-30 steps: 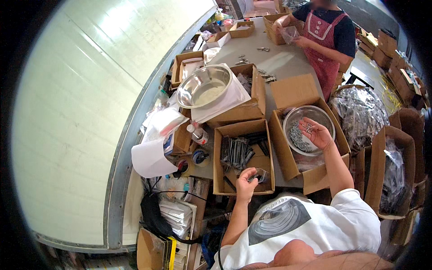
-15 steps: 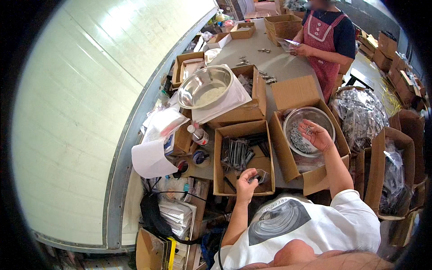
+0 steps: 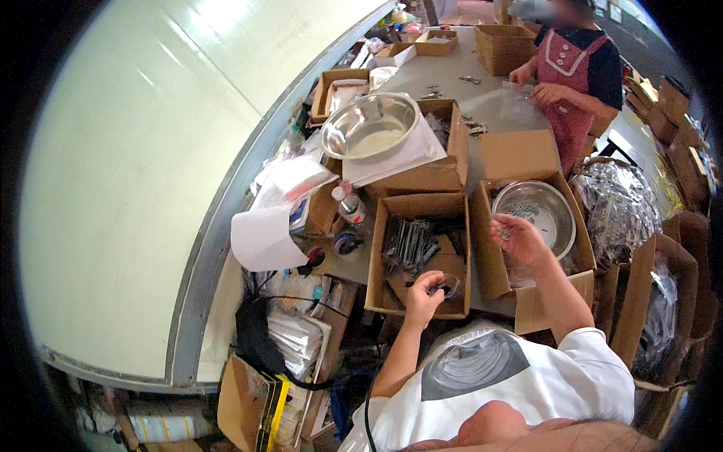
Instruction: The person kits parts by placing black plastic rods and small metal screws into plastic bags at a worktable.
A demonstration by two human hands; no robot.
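My left hand (image 3: 425, 299) is closed on a small clear plastic bag (image 3: 451, 286) with something dark in it, over the near edge of an open carton (image 3: 382, 282). Inside that carton lie long dark metal pieces (image 3: 410, 247), bunched at its left and far side. My right hand (image 3: 521, 239), palm up with fingers curled, holds a few small silvery metal pieces that look like screws. It is at the near left rim of a steel bowl (image 3: 559, 235), which sits in another open carton (image 3: 493, 264). More small metal pieces lie in the bowl, partly behind my hand.
Another steel bowl (image 3: 354, 124) rests on papers atop a carton (image 3: 433, 172). A bottle (image 3: 349, 205) stands to its near side. Across the table (image 3: 497, 113), a person in a red apron (image 3: 570, 87) handles a clear bag. Wrapped metal parts (image 3: 617, 203) are heaped at right.
My right hand has moved from over the bowl to its near left rim, its fingers curling more. My left hand still holds the bag. The view has shifted slightly.
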